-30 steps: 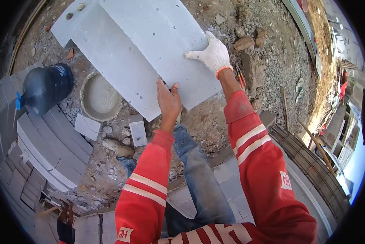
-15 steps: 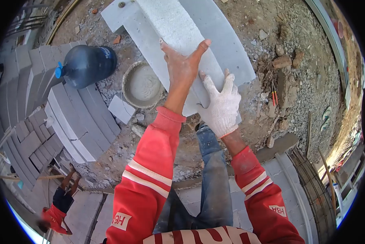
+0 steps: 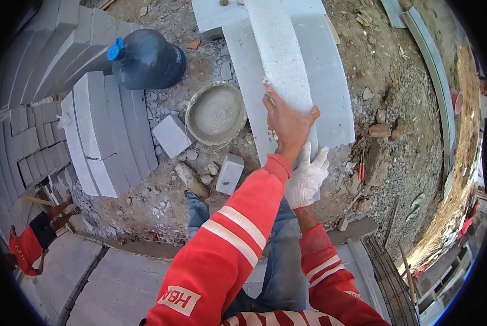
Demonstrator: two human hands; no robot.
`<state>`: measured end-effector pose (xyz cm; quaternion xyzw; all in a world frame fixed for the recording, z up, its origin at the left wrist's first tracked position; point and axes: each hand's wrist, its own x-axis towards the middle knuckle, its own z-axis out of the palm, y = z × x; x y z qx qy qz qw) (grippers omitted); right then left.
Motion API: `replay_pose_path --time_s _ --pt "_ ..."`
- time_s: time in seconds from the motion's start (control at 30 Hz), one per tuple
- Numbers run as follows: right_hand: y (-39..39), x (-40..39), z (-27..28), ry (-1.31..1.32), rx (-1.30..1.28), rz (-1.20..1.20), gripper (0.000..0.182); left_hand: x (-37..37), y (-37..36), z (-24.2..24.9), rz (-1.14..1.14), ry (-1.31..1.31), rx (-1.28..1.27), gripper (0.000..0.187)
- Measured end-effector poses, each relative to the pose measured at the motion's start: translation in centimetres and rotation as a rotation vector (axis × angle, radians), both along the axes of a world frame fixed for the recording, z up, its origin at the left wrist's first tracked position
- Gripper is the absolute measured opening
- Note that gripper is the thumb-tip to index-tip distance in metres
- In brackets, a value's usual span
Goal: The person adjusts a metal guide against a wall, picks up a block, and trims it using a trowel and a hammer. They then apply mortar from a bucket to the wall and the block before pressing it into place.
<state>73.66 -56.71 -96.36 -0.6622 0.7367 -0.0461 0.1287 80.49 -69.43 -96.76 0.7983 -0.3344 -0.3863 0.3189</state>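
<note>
A long, narrow white lightweight concrete block (image 3: 278, 49) lies lengthwise over wider, flat pale blocks (image 3: 330, 76). My bare left hand (image 3: 291, 122) grips its near part from above, fingers on the left side and thumb on the right. Just below, my right hand (image 3: 307, 179), in a white knit glove, holds the near end, with finger and thumb pointing up along it. The left hand and wrist partly hide the end of the block. To the left of the blocks stands a round basin (image 3: 189, 114) of grey, wet mix.
A large blue water jug (image 3: 148, 60) lies at upper left beside stacked grey blocks (image 3: 110, 136). Small block offcuts (image 3: 173, 136) and rubble surround the basin. Red-handled pliers (image 3: 361, 165) rest on the dirt at right. Another person (image 3: 29, 244) is at lower left.
The view has shifted left, so the blocks appear farther right. My left hand has slid toward the block's near end, closer to my gloved right hand. A small offcut by my foot now shows.
</note>
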Motion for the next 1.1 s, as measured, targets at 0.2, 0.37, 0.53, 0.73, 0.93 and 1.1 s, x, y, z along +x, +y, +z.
replay_pose_path --time_s 0.2,0.37,0.53,0.73,0.93,1.1 --pt "3.6 0.3 0.4 0.072 0.071 0.016 0.096 1.9 7.2 -2.0 -0.057 0.035 -0.127 0.116" --pt "0.5 2.1 1.4 0.112 0.065 0.0 0.103 8.4 15.3 -1.3 -0.203 0.071 -0.065 0.085" --pt "-1.2 4.1 -0.6 0.212 -0.05 -0.088 0.101 16.8 32.2 -3.2 -0.396 -0.179 0.298 0.083" --pt "-1.6 4.8 0.3 0.288 0.031 -0.124 0.097 22.8 48.6 2.8 -0.457 -0.1 0.952 0.094" --pt "-1.5 5.2 0.5 0.304 0.013 -0.11 0.099 26.2 52.6 3.7 -0.461 0.071 0.886 0.095" --pt "-1.1 4.8 0.2 0.324 -0.025 -0.102 0.099 29.9 52.9 4.2 -0.527 0.125 0.767 0.083"
